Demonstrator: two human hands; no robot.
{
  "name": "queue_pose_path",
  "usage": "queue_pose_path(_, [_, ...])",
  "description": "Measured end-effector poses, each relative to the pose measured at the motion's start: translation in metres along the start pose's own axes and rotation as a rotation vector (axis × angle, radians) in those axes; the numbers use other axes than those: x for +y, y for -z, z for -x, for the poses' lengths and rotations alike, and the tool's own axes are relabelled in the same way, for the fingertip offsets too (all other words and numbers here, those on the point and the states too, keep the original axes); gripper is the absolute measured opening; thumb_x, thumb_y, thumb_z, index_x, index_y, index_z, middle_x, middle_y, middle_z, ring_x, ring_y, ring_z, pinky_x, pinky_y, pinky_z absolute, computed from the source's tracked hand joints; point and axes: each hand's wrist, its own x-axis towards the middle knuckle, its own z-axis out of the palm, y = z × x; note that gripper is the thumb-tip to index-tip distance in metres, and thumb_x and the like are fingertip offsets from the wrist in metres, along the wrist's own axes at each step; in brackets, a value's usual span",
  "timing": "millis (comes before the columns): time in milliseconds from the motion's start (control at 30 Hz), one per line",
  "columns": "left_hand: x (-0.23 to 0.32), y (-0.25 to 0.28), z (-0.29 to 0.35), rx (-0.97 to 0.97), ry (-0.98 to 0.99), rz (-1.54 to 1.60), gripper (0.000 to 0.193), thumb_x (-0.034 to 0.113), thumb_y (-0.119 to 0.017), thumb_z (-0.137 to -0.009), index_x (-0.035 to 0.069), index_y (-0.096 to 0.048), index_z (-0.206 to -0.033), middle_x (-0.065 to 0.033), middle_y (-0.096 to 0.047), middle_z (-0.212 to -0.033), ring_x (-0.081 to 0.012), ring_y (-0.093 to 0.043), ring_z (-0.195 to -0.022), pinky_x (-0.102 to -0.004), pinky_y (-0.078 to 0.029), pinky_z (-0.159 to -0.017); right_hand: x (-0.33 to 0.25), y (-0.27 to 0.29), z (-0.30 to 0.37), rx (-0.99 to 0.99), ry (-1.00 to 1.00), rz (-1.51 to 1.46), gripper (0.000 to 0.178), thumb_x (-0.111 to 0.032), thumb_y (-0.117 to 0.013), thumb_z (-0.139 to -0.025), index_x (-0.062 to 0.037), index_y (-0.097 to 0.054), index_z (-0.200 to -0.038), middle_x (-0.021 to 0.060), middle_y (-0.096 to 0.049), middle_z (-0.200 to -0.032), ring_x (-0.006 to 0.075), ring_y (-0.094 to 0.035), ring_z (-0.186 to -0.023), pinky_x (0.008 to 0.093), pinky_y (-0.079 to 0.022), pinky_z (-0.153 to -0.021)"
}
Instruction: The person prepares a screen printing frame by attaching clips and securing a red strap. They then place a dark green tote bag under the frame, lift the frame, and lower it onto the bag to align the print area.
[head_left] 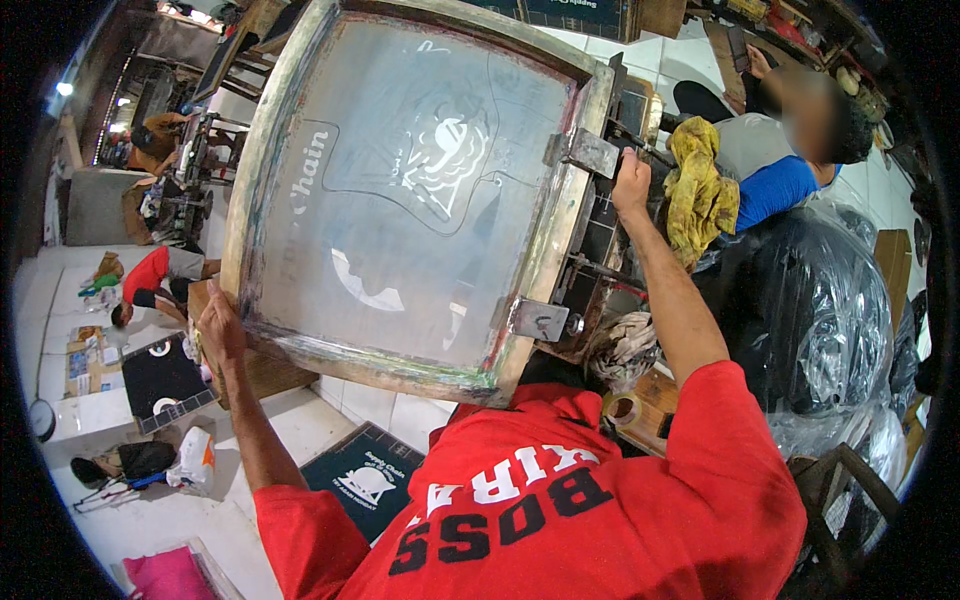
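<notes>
A wooden-framed screen-printing screen (pixel 250 180) is tilted up in front of me, its pale mesh carrying lettering and a picture stencil. My left hand (pixel 222 328) is closed round the frame's left edge near the lower corner. On the right side, two metal clamps hold the frame. My right hand (pixel 632 186) is closed at the outer end of the upper clamp (pixel 593 152); its fingertips are partly hidden. The lower clamp (pixel 538 319), with a round knob, is untouched. A thin dark thread or line curves across the mesh.
A stained yellow cloth (pixel 695 190) hangs right of my right hand. Beyond it a person in blue and grey (pixel 770 165) sits by plastic-wrapped bundles (pixel 800 310). A dark printed panel (pixel 365 475) lies below the screen. Another person in red (pixel 148 278) bends over at far left.
</notes>
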Motion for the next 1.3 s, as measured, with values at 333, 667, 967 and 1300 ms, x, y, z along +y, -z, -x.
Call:
queue_pose_path(333, [0.004, -0.024, 0.006, 0.020, -0.031, -0.019, 0.063, 0.045, -0.036, -0.105, -0.005, -0.068, -0.083, -0.0217, -0.061, -0.066, -0.0304, -0.058, -0.064, -0.0427, -0.043, -0.064, -0.051, 0.024, 0.029, -0.029, -0.268, 0.083, 0.050, -0.050, -0.047, -0.099, -0.0033, -0.063, -0.100, 0.0054, -0.059, -0.075, 0.0175, -0.055, -0.065, 0.0333, -0.043, -0.061])
queue_pose_path(667, [-0.016, -0.053, 0.005, 0.025, -0.034, 0.066, 0.063, 0.043, -0.030, -0.105, 0.002, -0.062, -0.069, -0.0176, -0.060, -0.064, -0.0339, -0.058, -0.062, -0.0443, -0.043, -0.063, -0.051, 0.062, 0.257, -0.313, 0.147, 0.193, 0.022, -0.016, -0.049, -0.099, 0.0022, -0.058, -0.094, 0.0192, -0.060, -0.086, 0.0398, -0.058, -0.084, 0.0443, -0.047, -0.076])
queue_pose_path(967, [-0.005, -0.019, 0.001, -0.026, 0.186, 0.153, 0.061, 0.042, -0.036, -0.104, -0.003, -0.063, -0.074, -0.0181, -0.061, -0.065, -0.0303, -0.057, -0.060, -0.0420, -0.042, -0.061, -0.023, 0.041, 0.256, -0.239, 0.016, 0.091, 0.049, -0.027, -0.038, -0.104, 0.0038, -0.052, -0.068, 0.0109, -0.052, -0.058, 0.0247, -0.049, -0.053, 0.0407, -0.038, -0.055])
queue_pose_path(1300, [0.003, -0.017, 0.004, -0.002, 0.121, 0.079, 0.062, 0.042, -0.033, -0.105, -0.003, -0.064, -0.074, -0.0204, -0.062, -0.065, -0.0353, -0.058, -0.061, -0.0454, -0.044, -0.064, -0.003, 0.043, 0.239, -0.370, -0.699, 0.099, 0.045, -0.033, -0.042, -0.101, 0.0009, -0.060, -0.077, 0.0070, -0.055, -0.063, 0.0186, -0.051, -0.052, 0.0385, -0.038, -0.048])
